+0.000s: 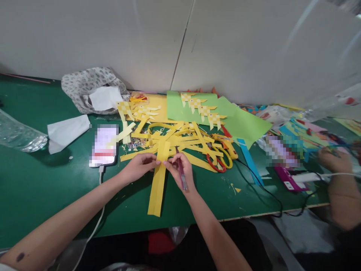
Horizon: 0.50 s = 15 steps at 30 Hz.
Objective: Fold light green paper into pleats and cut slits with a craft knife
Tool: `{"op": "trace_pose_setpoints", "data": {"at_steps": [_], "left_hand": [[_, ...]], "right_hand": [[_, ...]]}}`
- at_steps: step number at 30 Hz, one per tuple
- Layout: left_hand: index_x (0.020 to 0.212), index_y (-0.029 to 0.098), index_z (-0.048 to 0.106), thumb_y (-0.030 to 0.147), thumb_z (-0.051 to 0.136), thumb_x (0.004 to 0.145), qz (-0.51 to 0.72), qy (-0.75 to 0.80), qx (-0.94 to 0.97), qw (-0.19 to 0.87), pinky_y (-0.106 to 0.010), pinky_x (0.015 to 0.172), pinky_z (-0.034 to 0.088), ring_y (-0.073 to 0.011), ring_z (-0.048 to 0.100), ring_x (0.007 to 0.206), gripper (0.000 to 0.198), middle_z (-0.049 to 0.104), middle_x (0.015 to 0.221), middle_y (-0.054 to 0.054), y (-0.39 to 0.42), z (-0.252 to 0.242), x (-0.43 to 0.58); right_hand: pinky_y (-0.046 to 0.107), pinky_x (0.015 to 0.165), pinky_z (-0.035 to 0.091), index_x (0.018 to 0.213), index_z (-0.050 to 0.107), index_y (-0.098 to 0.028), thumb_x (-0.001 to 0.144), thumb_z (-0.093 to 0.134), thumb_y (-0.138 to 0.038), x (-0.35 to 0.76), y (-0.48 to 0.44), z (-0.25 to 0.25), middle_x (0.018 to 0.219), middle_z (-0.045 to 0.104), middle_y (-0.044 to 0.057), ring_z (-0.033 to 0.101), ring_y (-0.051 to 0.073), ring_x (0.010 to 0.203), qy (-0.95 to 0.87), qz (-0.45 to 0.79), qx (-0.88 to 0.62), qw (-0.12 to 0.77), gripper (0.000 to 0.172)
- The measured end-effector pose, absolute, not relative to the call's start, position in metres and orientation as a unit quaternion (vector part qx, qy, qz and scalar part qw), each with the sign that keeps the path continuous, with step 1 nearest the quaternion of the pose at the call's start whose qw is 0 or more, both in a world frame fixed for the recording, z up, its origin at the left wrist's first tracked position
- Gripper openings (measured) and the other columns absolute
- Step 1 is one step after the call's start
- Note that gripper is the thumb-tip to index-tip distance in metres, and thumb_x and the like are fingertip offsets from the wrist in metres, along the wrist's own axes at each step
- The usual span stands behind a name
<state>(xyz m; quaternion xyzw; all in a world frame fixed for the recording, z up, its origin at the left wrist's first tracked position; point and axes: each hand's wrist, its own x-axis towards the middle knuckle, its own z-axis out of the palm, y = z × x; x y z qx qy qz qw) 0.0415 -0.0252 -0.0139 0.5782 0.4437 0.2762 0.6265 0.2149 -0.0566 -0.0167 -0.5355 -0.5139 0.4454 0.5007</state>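
A folded yellow paper strip point(158, 188) lies lengthwise in front of me, a crease running along it. My left hand point(142, 165) pinches its left edge between thumb and fingers. On the opposite edge, the thumb and finger of my right hand point(182, 169) press the same strip. A slim purple pen-like tool point(180, 171) with a silvery end is tucked in the right hand's fingers; its exact kind is unclear. Just beyond both hands spreads a heap of cut yellow paper strips point(183, 141). Scissors with red and yellow handles point(231, 160) rest at its right side.
Woven yellow-and-white paper fish point(204, 109) lie on green paper point(175, 105) by the wall. A charging phone point(104, 145) is left of my hands. Rightward are a yellow glue gun point(229, 146), a blue strip point(249, 162), a purple power bank point(289, 180) and another person's hand point(334, 160).
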Motion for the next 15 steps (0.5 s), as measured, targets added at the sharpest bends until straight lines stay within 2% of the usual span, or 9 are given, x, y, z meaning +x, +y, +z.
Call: {"op": "trace_pose_setpoints", "data": {"at_steps": [6, 11, 15], "left_hand": [[0.076, 0.017, 0.06, 0.042, 0.063, 0.077, 0.286, 0.445, 0.564, 0.634, -0.026, 0.065, 0.048, -0.0121, 0.054, 0.066, 0.025, 0.057, 0.07, 0.002, -0.0263, -0.0065, 0.0441], [0.072, 0.017, 0.057, 0.044, 0.063, 0.076, 0.286, 0.444, 0.571, 0.629, -0.026, 0.062, 0.047, -0.0119, 0.052, 0.064, 0.028, 0.053, 0.066, 0.002, -0.0279, -0.0039, 0.0445], [0.076, 0.016, 0.06, 0.044, 0.064, 0.076, 0.293, 0.439, 0.568, 0.632, -0.026, 0.063, 0.047, -0.0127, 0.054, 0.068, 0.028, 0.057, 0.071, 0.001, -0.0273, -0.007, 0.0435]], "right_hand": [[0.029, 0.06, 0.049, 0.071, 0.044, -0.024, 0.064, 0.079, -0.035, 0.2125, -0.0572, -0.0168, 0.073, 0.061, -0.001, 0.059, 0.016, 0.063, -0.5, 0.458, -0.523, 0.515, 0.037], [0.034, 0.066, 0.053, 0.068, 0.038, -0.025, 0.062, 0.08, -0.04, 0.2101, -0.0585, -0.0135, 0.074, 0.065, 0.0, 0.065, 0.019, 0.069, -0.467, 0.488, -0.512, 0.532, 0.045], [0.035, 0.067, 0.053, 0.067, 0.036, -0.025, 0.061, 0.08, -0.041, 0.2106, -0.0578, -0.013, 0.072, 0.066, -0.001, 0.065, 0.02, 0.07, -0.458, 0.49, -0.511, 0.538, 0.047]]}}
